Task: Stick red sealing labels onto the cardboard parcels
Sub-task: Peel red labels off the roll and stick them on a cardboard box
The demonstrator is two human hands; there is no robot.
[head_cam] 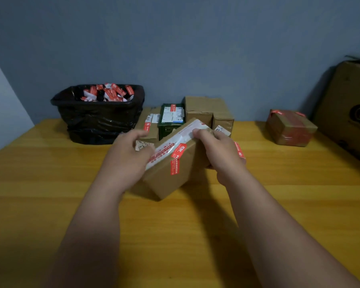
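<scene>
Yellow wooden counter (50, 183), blue wall | cardboard parcel (170, 173) tilted at centre, red label (176, 159) on it | left hand (129, 154) grips its left side | right hand (218, 150) grips its far end | black bin (98, 121) far left.

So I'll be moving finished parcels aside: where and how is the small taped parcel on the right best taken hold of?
Grip the small taped parcel across its two opposite side faces, coming from above with the fingers spread over the top. It is a squat box sitting flat on the table, apart from the big carton at its right, so both sides look free.
</scene>
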